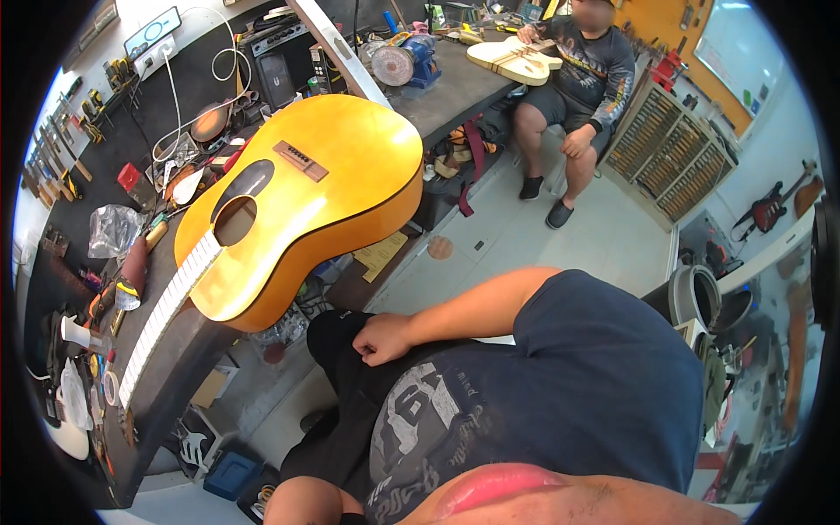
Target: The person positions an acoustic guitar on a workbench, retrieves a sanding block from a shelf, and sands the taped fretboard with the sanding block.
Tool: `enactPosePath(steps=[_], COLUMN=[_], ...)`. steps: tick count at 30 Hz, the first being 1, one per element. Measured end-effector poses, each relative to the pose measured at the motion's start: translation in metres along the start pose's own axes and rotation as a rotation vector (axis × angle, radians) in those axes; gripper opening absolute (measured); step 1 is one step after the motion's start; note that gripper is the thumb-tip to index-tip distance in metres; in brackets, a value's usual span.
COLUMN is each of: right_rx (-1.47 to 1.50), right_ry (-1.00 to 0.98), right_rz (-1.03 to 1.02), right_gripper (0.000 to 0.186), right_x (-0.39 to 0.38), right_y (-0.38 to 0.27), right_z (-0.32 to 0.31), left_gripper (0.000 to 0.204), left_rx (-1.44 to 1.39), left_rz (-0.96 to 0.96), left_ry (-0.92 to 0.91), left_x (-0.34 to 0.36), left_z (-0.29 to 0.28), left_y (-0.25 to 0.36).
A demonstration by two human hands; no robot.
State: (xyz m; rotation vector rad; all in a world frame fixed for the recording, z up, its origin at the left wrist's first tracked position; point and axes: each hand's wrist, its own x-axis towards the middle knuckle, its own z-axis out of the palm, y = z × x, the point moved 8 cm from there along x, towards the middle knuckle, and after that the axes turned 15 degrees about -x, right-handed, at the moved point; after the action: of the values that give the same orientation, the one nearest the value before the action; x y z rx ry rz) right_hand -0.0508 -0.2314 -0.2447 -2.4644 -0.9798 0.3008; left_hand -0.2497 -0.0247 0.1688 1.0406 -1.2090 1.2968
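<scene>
My right hand (382, 339) rests on my thigh in black shorts (337, 359), its fingers curled and nothing visible in them. Part of my left arm (306, 502) shows at the lower edge; its hand is out of sight. Nearest to my right hand is a yellow acoustic guitar (350, 140), lying face up on the dark workbench, and neither hand is seen touching it. No strings show on it. Its bridge (301, 161) is brown, a dark pickguard (248, 179) sits by the soundhole, and the fretboard (169, 302) looks white, pointing toward the lower left.
Across the room a seated person (584, 61) has one hand at a pale guitar body (513, 59) on the bench. A blue bench grinder (422, 61) stands nearby. Tools, a plastic bag (114, 231) and cables clutter the bench. A many-drawer cabinet (672, 157) stands at right.
</scene>
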Motion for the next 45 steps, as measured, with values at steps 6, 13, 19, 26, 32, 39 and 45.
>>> enactPosePath(steps=[6,13,19,26,32,39,45], right_rx=[0.004,0.021,0.045,0.043,0.061,0.086,0.008], right_ry=[0.016,-0.008,-0.017,0.006,-0.01,-0.027,-0.021], right_rz=[-0.008,0.001,0.02,0.01,-0.002,0.134,0.09], right_gripper=[0.022,0.024,0.025,0.024,0.025,0.028,0.029], right_x=[0.001,0.004,0.001,0.001,0.006,-0.014,-0.009], right_y=[-0.002,0.001,0.001,0.004,0.0,0.032,0.023], right_z=[0.002,0.005,0.0,0.0,0.004,-0.013,-0.007], left_gripper=[0.025,0.025,0.026,0.027,0.042,0.016,0.025], left_rx=[0.018,0.045,0.048,0.048,0.044,0.312,0.531], left_rz=[0.011,0.019,0.027,0.04,0.002,-0.551,-1.147], left_ry=[-0.002,-0.001,-0.003,0.007,-0.099,-0.092,0.04], left_x=[0.0,-0.001,-0.001,0.0,-0.002,-0.146,-0.353], left_z=[0.004,0.006,0.007,0.004,0.003,-0.054,-0.129], left_y=[0.001,0.002,0.0,0.003,-0.004,-0.076,-0.114])
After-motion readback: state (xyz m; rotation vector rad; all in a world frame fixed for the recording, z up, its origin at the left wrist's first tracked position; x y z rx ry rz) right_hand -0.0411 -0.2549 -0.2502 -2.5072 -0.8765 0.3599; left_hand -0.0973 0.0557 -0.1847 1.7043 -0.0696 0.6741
